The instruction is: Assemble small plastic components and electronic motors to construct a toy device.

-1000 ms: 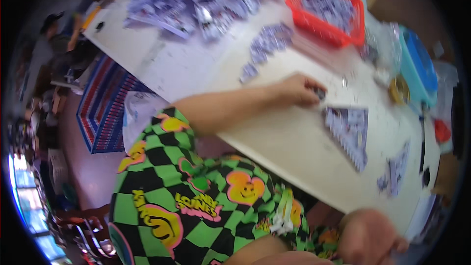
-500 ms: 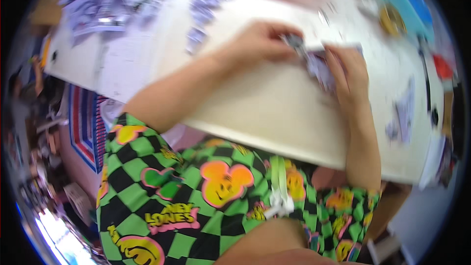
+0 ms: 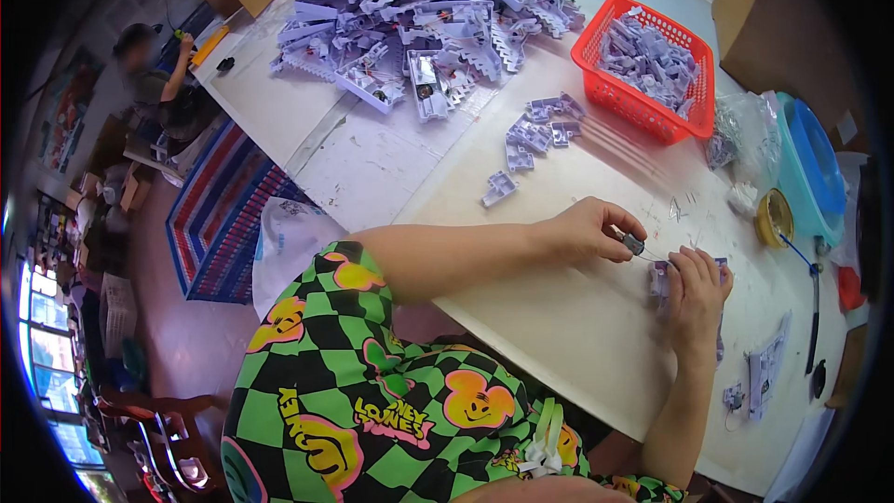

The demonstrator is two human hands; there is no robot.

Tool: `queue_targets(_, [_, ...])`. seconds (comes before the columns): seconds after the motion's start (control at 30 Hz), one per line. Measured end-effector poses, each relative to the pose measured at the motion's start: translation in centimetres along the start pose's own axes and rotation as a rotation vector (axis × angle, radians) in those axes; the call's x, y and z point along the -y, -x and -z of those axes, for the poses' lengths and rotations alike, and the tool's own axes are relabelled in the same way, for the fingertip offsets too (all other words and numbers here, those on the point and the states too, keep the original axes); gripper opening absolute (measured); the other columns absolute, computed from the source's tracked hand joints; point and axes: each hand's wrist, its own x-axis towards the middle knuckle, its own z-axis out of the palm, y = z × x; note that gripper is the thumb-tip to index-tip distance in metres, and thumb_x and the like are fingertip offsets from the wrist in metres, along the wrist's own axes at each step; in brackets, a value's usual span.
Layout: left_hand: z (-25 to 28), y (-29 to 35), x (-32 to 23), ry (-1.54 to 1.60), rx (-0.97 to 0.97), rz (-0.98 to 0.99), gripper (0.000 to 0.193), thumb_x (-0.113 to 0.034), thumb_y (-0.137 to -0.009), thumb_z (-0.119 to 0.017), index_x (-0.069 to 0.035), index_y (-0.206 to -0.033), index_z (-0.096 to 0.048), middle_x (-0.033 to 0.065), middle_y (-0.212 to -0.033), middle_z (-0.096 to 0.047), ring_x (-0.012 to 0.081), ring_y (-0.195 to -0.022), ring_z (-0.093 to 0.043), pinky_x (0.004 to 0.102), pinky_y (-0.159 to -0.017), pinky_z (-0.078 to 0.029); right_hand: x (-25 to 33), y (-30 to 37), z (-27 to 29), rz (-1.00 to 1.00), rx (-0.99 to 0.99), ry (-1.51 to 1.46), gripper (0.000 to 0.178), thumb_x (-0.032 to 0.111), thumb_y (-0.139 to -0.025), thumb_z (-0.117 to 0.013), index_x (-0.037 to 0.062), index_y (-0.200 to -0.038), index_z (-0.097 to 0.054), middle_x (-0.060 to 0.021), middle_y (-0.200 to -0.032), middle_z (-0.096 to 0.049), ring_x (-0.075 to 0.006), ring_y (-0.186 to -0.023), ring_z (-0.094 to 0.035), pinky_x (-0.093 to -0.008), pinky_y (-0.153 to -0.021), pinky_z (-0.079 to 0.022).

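My left hand [image 3: 596, 231] pinches a small dark grey block, possibly a motor [image 3: 633, 244], between thumb and fingertips. Thin wires stretch from it toward a pale lavender plastic housing [image 3: 659, 281]. My right hand [image 3: 697, 298] closes over that housing against the tabletop, its fingers covering most of it. Right of my right forearm lie another long lavender plastic piece [image 3: 767, 373] and a small wired part [image 3: 734, 398]. Several small lavender plastic pieces [image 3: 500, 188] sit in a loose row beyond my left hand.
A large heap of lavender plastic housings [image 3: 410, 19] covers the far left tabletop. Behind my hands stands a red basket [image 3: 596, 84] of small lavender parts. At right are a yellow bowl [image 3: 775, 219], teal and blue basins [image 3: 812, 163] and a black rod [image 3: 813, 321]. Another person [image 3: 154, 84] is at far left.
My view has swung, bringing the heap and red basket fully into sight. The earlier blur is gone. Both hands keep their holds, with the grey block now drawn apart from the housing.
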Motion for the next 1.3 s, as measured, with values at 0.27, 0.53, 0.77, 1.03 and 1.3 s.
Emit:
queue_targets(0.27, [-0.8, 0.3, -1.7, -0.779, -0.187, -0.189, 0.028, -0.007, -0.080, -0.063, -0.001, -0.107, -0.062, 0.0059, -0.098, -0.060, 0.0130, -0.085, -0.057, 0.0273, -0.075, -0.049, -2.9, -1.8, -1.9, 0.127, -0.357, -0.119, 0.020, 0.030, -0.082, -0.059, 0.0118, -0.083, -0.067, -0.0100, -0.086, -0.060, -0.0283, -0.090, -0.055, -0.0396, -0.075, -0.044])
queue_targets(0.53, [-1.3, -2.1, 0.6, -1.199, -0.256, -0.144, 0.030, -0.007, -0.085, -0.063, 0.000, -0.114, -0.060, 0.0097, -0.104, -0.060, 0.0181, -0.088, -0.055, 0.0276, -0.077, -0.045, -1.2, -0.3, -1.0, 0.174, -0.014, -0.023, 0.018, 0.027, -0.084, -0.054, 0.0168, -0.085, -0.069, 0.0025, -0.092, -0.064, -0.0178, -0.102, -0.052, -0.0586, -0.097, -0.026])
queue_targets(0.77, [3.5, -0.2, 0.8, -1.466, -0.142, -0.489, 0.032, -0.007, -0.087, -0.060, 0.001, -0.118, -0.056, 0.0149, -0.114, -0.055, 0.0291, -0.107, -0.049, 0.0392, -0.090, -0.040, 2.4, -2.0, -3.4, 0.235, 0.032, -0.053, 0.015, 0.027, -0.082, -0.059, 0.0208, -0.087, -0.071, 0.0062, -0.093, -0.066, -0.0195, -0.104, -0.052, -0.0625, -0.100, -0.019])
queue_targets(1.03, [2.5, -0.3, 0.5, -1.488, -0.163, -0.401, 0.030, -0.014, -0.091, -0.055, 0.003, -0.115, -0.056, 0.0154, -0.112, -0.055, 0.0295, -0.105, -0.050, 0.0393, -0.091, -0.039, 1.8, -2.8, -4.1, 0.229, 0.044, -0.101, 0.014, 0.026, -0.081, -0.060, 0.0189, -0.086, -0.072, 0.0038, -0.091, -0.067, -0.0220, -0.104, -0.054, -0.0657, -0.103, -0.013])
queue_targets(1.3, [2.0, -0.3, 0.8, -1.493, -0.187, -0.389, 0.028, -0.013, -0.090, -0.056, 0.002, -0.114, -0.057, 0.0150, -0.112, -0.055, 0.0295, -0.103, -0.051, 0.0391, -0.088, -0.041, 1.3, -2.1, -3.5, 0.215, 0.065, -0.061, 0.016, 0.026, -0.080, -0.061, 0.0177, -0.088, -0.071, 0.0024, -0.092, -0.067, -0.0224, -0.107, -0.052, -0.0656, -0.104, -0.013])
